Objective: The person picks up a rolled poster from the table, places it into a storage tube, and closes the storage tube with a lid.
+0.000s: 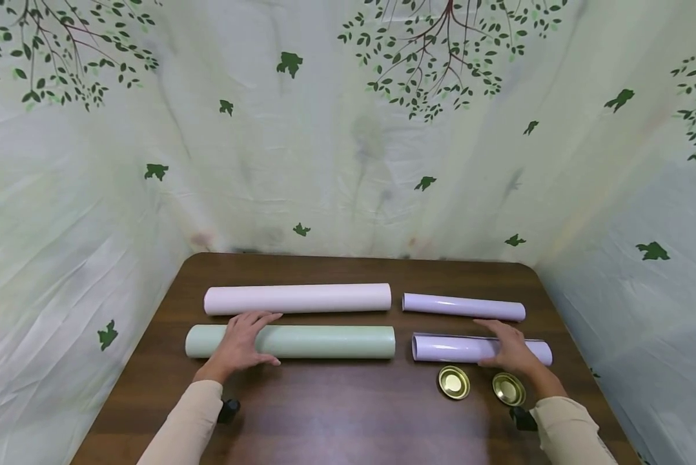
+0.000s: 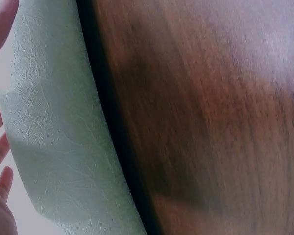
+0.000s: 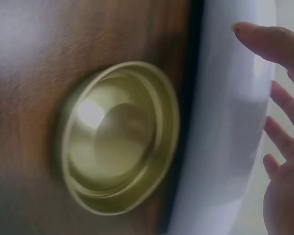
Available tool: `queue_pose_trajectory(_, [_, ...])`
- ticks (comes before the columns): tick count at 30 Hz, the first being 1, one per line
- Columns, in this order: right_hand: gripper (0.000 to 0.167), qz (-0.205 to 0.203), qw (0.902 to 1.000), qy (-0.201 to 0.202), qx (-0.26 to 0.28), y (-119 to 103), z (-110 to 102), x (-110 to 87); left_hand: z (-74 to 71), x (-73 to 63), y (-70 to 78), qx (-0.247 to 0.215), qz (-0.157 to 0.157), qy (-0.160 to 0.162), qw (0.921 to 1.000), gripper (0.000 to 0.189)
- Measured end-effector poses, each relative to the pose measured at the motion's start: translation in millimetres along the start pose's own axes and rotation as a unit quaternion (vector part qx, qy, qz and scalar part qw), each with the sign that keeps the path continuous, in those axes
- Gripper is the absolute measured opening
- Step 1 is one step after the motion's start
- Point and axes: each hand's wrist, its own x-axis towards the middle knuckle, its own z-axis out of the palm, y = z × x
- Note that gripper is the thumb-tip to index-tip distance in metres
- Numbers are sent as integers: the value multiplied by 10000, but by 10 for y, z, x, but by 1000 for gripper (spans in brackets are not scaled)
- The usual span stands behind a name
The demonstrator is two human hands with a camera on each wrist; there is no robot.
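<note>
the pale green roll (image 1: 336, 342) lies sideways on the brown wooden table (image 1: 348, 413), left of the middle, and the near lilac roll (image 1: 447, 349) lies to its right, roughly in line with it, a gap between their ends. the left hand (image 1: 240, 343) is over the left part of the green roll, thumb on the near side and well apart from the fingers, which stretch out toward the far side; they are not clamped on anything. the right hand (image 1: 512, 349) is over the right part of the near lilac roll in the same way, thumb and fingers apart. whether either hand actually touches its roll i cannot tell. the left wrist view shows a creased texture on the green surface.

just in front of the near lilac roll sit two shallow gold-coloured metal dishes, the left dish (image 1: 454, 382) and the right dish (image 1: 509, 389), the latter close to the right wrist. behind the green roll lies a pale pink roll (image 1: 298, 299), and behind the near lilac one a thinner lilac roll (image 1: 464, 305). both arms wear cream sleeves (image 1: 185, 420). beyond the table hangs pale cloth (image 1: 348, 161) printed with green leaves and branches.
</note>
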Motion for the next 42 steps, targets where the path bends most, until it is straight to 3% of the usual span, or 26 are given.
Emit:
queue_pose_trajectory(12, [63,328,9992,-204,-143,123,138,13,67,11,-1,-327,-509,-357,9975,79])
queue_pose_trajectory(19, [58,556,9981,-207,-186,163,216,-8,127,-9,-13,-263,-588,-288,9975,79])
queue_pose_trajectory(34, [58,547,9980,-233,-223,156,197,15,198,20,45,165,-804,-123,9965,71])
queue_pose_trajectory(42, [54,450,9979,-356,-305,154,159,50,203,17,25,-15,-906,-169,9957,69])
